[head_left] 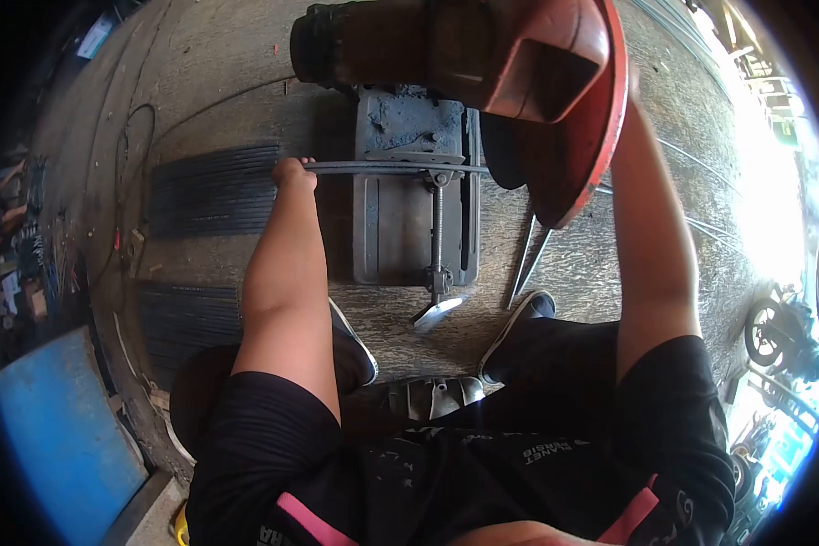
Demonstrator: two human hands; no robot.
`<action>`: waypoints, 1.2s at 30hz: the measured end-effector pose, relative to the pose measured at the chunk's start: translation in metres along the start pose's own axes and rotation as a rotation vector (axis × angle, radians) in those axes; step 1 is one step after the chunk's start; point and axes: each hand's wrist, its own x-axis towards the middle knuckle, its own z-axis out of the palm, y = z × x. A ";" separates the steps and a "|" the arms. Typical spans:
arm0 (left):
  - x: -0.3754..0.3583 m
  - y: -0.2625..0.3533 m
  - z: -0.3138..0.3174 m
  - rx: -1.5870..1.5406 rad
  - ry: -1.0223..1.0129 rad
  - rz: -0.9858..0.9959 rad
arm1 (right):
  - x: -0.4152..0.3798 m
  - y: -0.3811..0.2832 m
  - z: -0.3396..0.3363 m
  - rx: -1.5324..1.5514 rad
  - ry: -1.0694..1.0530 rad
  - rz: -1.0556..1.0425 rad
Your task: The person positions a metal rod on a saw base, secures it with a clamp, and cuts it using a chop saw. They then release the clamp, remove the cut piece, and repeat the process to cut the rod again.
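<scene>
My left hand (296, 170) is closed around the left end of thin dark metal rods (346, 167). They lie across the grey base (369, 246) of a chop saw and pass through its vise (439, 182), whose threaded screw runs toward me. The saw's red guard (587, 146) and dark motor housing (400, 41) are raised above the base. The dark cutting disc (503, 153) shows beside the rods' right part. My right arm reaches up behind the guard; its hand is hidden there, so its grip cannot be seen.
Bundles of dark rods (211, 193) lie at the left, with more (187, 318) nearer me. Cut pieces (530, 259) rest right of the base. A cable (218, 107) crosses the floor behind. My shoes (520, 328) flank the saw's front. A blue panel (68, 428) stands at lower left.
</scene>
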 end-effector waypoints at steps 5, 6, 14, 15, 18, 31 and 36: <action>-0.012 -0.002 0.002 -0.043 0.027 0.018 | -0.074 -0.139 0.038 -0.138 -0.305 -0.315; -0.009 -0.003 0.001 -0.035 0.032 0.027 | -0.091 -0.148 0.039 -0.343 -0.419 -0.526; -0.005 -0.003 0.001 -0.026 0.021 0.051 | -0.127 -0.102 0.042 -1.163 -0.212 -0.948; -0.006 -0.004 -0.001 -0.025 0.018 0.062 | -0.138 -0.096 0.038 -1.088 -0.255 -0.875; -0.001 -0.005 -0.002 0.068 -0.047 0.081 | -0.180 -0.083 0.031 -0.828 -0.183 -0.687; 0.059 -0.011 -0.010 0.082 -0.103 0.072 | -0.265 -0.004 0.003 -0.902 -0.167 -0.762; 0.060 -0.014 -0.008 0.100 -0.113 0.077 | -0.276 0.009 -0.002 -0.934 -0.166 -0.757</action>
